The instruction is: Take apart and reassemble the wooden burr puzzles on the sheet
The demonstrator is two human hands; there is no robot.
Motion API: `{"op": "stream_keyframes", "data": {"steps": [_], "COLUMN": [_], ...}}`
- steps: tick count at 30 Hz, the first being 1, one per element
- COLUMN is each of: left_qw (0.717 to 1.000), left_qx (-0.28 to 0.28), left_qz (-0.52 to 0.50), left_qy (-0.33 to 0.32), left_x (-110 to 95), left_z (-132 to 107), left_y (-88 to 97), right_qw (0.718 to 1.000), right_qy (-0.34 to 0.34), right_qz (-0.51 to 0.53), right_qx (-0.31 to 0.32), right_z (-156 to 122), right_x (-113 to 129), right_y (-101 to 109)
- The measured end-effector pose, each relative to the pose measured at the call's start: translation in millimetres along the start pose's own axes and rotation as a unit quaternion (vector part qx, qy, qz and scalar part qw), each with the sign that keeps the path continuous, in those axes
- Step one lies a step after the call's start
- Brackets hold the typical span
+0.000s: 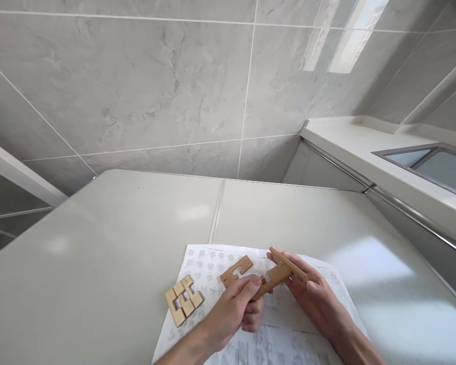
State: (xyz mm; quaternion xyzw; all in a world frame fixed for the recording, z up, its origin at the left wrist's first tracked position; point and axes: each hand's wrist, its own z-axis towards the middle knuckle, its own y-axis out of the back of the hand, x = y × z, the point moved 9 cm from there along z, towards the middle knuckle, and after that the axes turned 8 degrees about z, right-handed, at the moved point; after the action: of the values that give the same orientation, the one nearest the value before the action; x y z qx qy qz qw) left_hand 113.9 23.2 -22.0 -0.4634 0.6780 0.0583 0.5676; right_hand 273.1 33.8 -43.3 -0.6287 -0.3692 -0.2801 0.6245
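My left hand [237, 309] is closed, thumb on top, around a flat notched wooden puzzle piece [275, 276]. A second wooden puzzle piece [289, 264] is held in my right hand [315, 291], thumb at its near end and fingers behind. The two pieces cross and touch, the left one's end meeting the right one's face. Just beyond my left hand a notched wooden piece [228, 274] shows over the paper; my hand hides its lower part. Light wooden pieces [184, 299] lie side by side at the left edge of the printed sheet [207, 268].
The sheet lies on a pale table [110, 263] with a seam [218, 210] across it. Behind stands a grey tiled wall [137, 86]. To the right is a white counter [338, 139] with a sink [437, 162].
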Motion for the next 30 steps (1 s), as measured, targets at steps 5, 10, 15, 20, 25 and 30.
{"op": "stream_keyframes", "data": {"steps": [5, 10, 15, 20, 25, 30], "left_qw": [1.0, 0.999, 0.999, 0.999, 0.998, 0.997], "left_qx": [0.01, 0.021, 0.026, 0.015, 0.045, 0.036], "left_qz": [-0.021, -0.027, -0.034, -0.043, -0.031, -0.058], "left_qy": [0.004, 0.018, 0.02, 0.02, 0.022, 0.021], "left_x": [-2, 2, 7, 7, 7, 6], "left_z": [0, 1, 1, 1, 1, 1], "left_y": [0.5, 1.5, 1.6, 3.9, 0.0, 3.2], "right_qw": [0.995, 0.991, 0.989, 0.985, 0.983, 0.983], "right_qy": [0.0, 0.007, 0.011, 0.003, -0.008, 0.002], "right_qz": [-0.096, -0.104, -0.108, -0.134, -0.133, -0.151], "right_qx": [0.033, 0.088, 0.097, 0.106, 0.123, 0.104], "right_z": [1, 0, -1, -1, -1, -2], "right_x": [11, 13, 10, 8, 7, 6], "right_y": [-4, -12, -9, -8, -10, -6]}}
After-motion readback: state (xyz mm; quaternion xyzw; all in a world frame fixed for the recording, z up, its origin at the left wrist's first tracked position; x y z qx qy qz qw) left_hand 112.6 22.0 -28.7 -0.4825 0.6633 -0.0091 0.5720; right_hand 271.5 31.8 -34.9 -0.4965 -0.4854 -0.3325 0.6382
